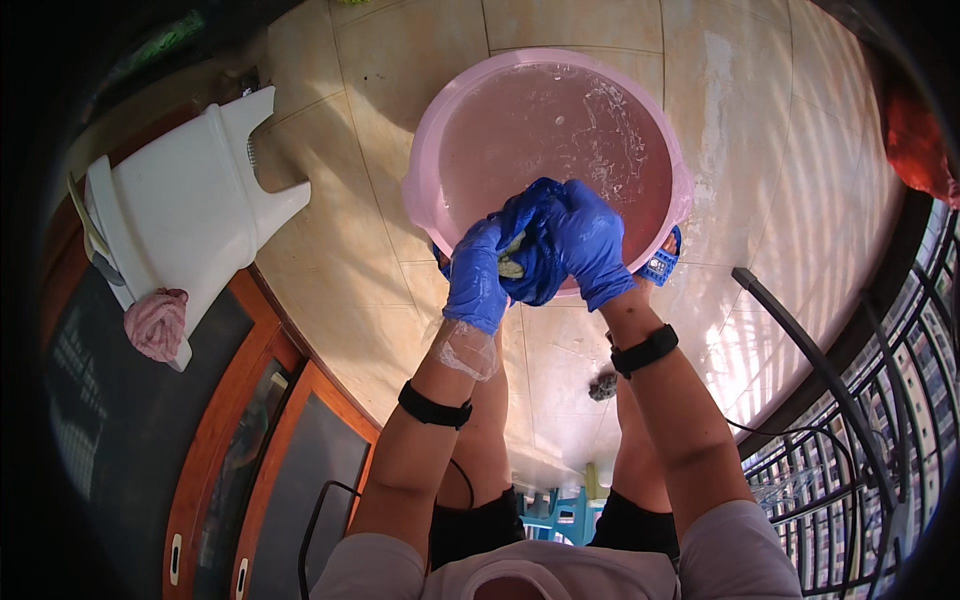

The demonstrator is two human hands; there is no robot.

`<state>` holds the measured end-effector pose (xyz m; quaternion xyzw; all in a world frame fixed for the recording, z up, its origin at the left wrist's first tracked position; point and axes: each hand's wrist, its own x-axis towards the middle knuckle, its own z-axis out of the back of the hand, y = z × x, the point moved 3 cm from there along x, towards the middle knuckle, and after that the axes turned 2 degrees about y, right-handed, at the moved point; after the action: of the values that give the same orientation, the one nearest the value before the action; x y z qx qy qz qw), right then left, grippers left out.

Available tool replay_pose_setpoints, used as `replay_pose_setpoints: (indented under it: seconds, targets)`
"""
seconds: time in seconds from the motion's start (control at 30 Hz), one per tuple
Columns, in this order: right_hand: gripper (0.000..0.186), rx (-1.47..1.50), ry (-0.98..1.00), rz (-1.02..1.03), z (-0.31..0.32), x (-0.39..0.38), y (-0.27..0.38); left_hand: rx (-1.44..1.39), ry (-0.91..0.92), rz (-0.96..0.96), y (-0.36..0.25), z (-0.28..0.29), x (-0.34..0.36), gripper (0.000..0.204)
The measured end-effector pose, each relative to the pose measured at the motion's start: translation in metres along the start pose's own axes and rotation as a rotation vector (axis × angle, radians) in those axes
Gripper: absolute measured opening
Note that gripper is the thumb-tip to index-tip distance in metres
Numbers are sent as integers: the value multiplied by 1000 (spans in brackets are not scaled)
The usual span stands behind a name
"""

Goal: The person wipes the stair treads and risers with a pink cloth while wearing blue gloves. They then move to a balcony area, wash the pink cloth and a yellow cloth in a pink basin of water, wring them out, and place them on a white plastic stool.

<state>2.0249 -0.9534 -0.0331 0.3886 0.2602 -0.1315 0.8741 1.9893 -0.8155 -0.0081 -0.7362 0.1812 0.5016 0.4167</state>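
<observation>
My left hand [475, 272], in a wet blue rubber glove, is closed on one side of a bunched dark blue cloth [537, 262]. The other side is gripped by my right hand [590, 240], in a matching glove. A small pale green piece [511, 258] shows between the hands against the cloth; I cannot make out its kind. Both hands are over the near rim of a large round pink basin [424, 165]. Cloudy water [500, 140] with patches of foam and bubbles fills it. Clear plastic clings to my left wrist below the glove.
A white plastic piece of furniture [185, 190] lies at the left, with a crumpled pink cloth [157, 323] on it. Wood-framed sliding doors [262, 440] stand at lower left, a black metal railing [850, 400] at right. A dark grey scrubber [602, 386] lies by my right leg.
</observation>
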Motion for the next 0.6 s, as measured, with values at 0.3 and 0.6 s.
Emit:
replay_pose_setpoints:
  seconds: [0.3, 0.6]
  targets:
    - [41, -159, -1, 537, 57, -27, -28, 684, -232, -89, 29, 64, 23, 25]
    - [56, -551, 125, 73, 14, 29, -46, 1381, 82, -679, 49, 18, 57, 49]
